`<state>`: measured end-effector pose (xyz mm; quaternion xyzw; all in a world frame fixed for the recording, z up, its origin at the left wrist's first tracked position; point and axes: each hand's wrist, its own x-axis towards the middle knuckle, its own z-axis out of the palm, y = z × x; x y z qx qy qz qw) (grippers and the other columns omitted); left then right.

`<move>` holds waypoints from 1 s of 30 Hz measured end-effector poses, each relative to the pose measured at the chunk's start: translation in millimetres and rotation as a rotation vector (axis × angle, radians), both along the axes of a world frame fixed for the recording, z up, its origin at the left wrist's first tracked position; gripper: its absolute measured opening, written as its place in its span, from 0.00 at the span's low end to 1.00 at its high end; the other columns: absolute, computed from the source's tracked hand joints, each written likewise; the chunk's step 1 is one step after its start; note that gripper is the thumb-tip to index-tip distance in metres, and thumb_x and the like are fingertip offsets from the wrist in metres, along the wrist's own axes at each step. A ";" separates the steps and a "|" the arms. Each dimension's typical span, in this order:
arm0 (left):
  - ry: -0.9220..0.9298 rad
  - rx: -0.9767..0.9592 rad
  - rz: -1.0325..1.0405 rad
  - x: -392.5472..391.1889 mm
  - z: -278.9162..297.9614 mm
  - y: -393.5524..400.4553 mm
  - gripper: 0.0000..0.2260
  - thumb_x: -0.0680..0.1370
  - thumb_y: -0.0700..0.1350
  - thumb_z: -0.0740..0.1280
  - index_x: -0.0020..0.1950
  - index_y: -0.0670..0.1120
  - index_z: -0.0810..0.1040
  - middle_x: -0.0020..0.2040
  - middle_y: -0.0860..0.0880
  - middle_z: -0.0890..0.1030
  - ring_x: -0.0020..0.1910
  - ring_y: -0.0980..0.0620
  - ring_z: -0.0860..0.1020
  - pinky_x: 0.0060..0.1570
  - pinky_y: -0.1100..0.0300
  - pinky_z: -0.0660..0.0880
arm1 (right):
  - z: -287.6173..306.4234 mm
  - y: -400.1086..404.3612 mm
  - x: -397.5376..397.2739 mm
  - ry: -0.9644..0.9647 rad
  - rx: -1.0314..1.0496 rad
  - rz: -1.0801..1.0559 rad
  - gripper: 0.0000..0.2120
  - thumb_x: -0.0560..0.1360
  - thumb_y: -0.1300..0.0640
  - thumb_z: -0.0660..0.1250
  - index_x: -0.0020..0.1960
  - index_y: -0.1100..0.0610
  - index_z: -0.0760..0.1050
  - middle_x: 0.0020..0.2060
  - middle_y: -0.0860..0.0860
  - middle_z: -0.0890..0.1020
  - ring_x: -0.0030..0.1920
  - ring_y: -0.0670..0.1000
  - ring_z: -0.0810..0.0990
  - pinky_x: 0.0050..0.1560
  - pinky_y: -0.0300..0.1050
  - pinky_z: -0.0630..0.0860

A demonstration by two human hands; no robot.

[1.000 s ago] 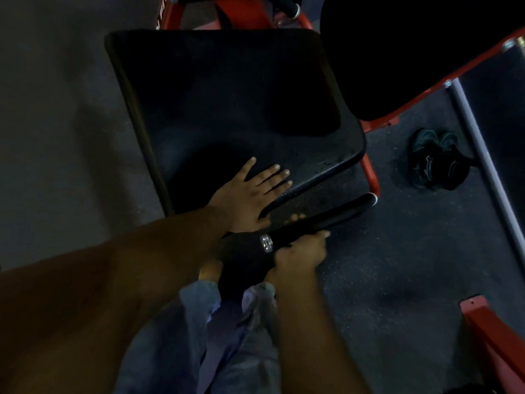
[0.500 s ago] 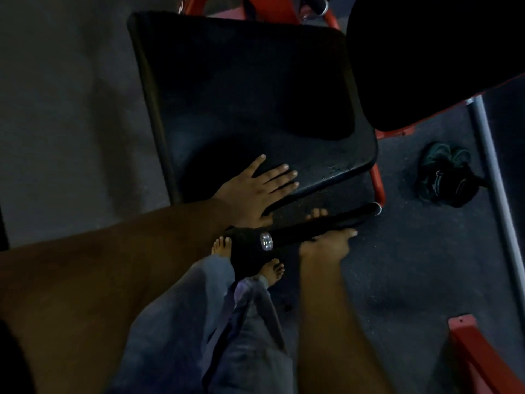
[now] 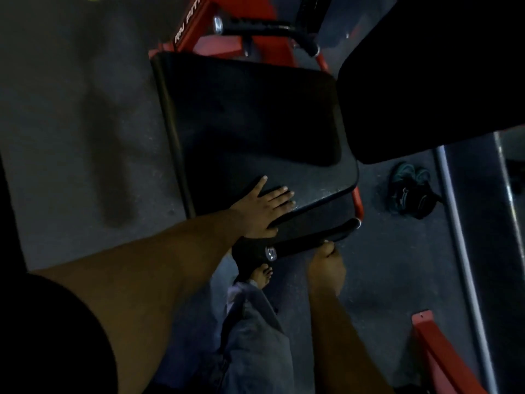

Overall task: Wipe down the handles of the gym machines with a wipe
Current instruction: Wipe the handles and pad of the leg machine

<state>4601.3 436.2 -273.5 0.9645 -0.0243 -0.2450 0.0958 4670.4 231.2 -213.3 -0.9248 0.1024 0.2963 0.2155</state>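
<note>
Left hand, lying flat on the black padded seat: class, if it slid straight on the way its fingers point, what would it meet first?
Probably only more of the black padded seat, then its right edge; the left hand has nothing in its path, though depth is unclear.

I have 1 view only, from the head camera, so no 2nd view overlaps it. It looks steeply down and forward from above, wide-angle, tilted so the padded seat (image 3: 255,132) runs diagonally. Both forearms enter from the bottom edge, close to the lens; the left hand (image 3: 262,204) and right hand (image 3: 326,265) sit mid-frame. The floor (image 3: 79,137) fills the left.
</note>
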 end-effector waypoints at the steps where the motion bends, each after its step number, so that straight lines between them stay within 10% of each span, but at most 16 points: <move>1: -0.005 -0.012 0.035 0.4 7.2 7.1 0.36 0.83 0.63 0.54 0.85 0.48 0.45 0.85 0.46 0.42 0.84 0.48 0.41 0.75 0.30 0.36 | 7.5 6.8 6.2 0.008 0.046 0.013 0.21 0.85 0.49 0.50 0.62 0.60 0.76 0.56 0.61 0.81 0.54 0.61 0.79 0.53 0.52 0.73; 20: -0.150 0.129 0.603 53.5 -2.1 220.8 0.34 0.81 0.62 0.56 0.84 0.48 0.54 0.85 0.47 0.52 0.84 0.50 0.50 0.77 0.31 0.44 | -35.5 276.1 163.4 -0.222 0.453 0.548 0.10 0.73 0.51 0.76 0.41 0.51 0.76 0.32 0.43 0.78 0.33 0.40 0.75 0.32 0.28 0.66; 30: -0.095 0.172 0.517 112.5 -31.3 292.6 0.37 0.82 0.66 0.50 0.85 0.49 0.45 0.85 0.48 0.47 0.84 0.50 0.45 0.78 0.34 0.42 | -93.8 381.5 235.0 -0.452 0.556 0.615 0.09 0.80 0.51 0.67 0.55 0.54 0.80 0.50 0.54 0.84 0.51 0.55 0.82 0.50 0.45 0.77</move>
